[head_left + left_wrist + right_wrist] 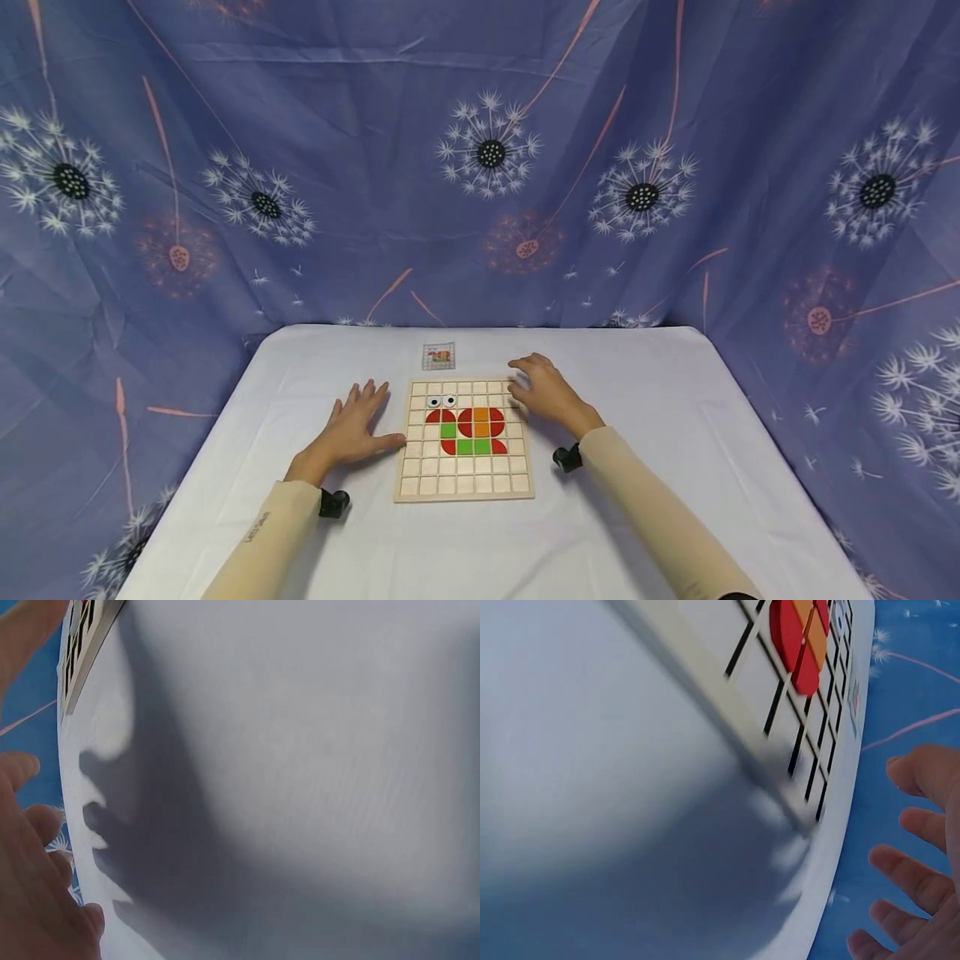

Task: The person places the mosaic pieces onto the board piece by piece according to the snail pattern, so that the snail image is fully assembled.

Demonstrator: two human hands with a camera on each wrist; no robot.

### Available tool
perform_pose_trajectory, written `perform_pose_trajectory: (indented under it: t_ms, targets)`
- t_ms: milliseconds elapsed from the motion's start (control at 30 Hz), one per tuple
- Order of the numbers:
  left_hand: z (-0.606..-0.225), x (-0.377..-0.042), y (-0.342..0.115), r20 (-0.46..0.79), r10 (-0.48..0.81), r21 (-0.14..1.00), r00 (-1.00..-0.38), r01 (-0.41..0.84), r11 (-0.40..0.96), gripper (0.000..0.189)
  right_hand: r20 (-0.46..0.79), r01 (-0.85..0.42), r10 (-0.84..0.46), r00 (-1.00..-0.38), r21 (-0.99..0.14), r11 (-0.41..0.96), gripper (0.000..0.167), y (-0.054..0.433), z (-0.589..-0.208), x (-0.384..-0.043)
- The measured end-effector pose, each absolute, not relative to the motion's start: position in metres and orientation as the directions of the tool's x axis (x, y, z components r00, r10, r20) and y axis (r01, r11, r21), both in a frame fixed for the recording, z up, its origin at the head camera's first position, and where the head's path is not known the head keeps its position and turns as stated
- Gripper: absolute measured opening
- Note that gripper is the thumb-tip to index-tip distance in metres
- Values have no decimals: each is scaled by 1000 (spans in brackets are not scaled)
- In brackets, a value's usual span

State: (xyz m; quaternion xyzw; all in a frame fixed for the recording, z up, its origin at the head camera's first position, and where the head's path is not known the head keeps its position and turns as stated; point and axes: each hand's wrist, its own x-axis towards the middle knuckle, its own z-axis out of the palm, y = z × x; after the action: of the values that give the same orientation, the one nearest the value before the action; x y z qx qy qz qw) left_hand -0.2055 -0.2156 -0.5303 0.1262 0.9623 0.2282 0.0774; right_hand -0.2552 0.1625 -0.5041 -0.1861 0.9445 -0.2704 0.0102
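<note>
A square wooden grid board lies flat on the white table, with coloured pieces set in its cells. Red quarter-round pieces, orange squares, green squares and two eye pieces form a snail-like figure. To the board's left is my left hand, fingers spread, thumb reaching toward the board's left edge. My right hand hovers by the upper right corner, fingers loosely bent and holding nothing. Both hands cast shadows on the cloth in the wrist views.
Behind the board lies a small picture card showing a similar figure on a grid. A white cloth covers the table. A blue curtain with dandelion prints hangs behind and at both sides.
</note>
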Motion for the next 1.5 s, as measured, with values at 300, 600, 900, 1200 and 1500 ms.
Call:
perform_pose_trajectory:
  t_ms: [300,600,900,1200,1500]
  targets:
    - [-524,-204,-225,-84,272,394,-959,219,892,109,137,-344,-316,-939,-421,839,53,198,-512,-251]
    - [-508,-203,-240,-32,234,276,-972,217,937,111,181,-263,-217,-959,-291,920,76,242,-500,-240]
    - [-483,-193,-242,85,191,175,-978,203,963,116,246,-223,-176,-953,-176,959,90,276,-480,-213]
    - [-485,-182,-259,76,176,165,-981,186,969,117,250,-214,-183,-951,-103,971,99,296,-480,-194]
    - [-498,-179,-269,50,176,175,-983,182,968,119,230,-204,-183,-956,-73,976,104,304,-486,-191]
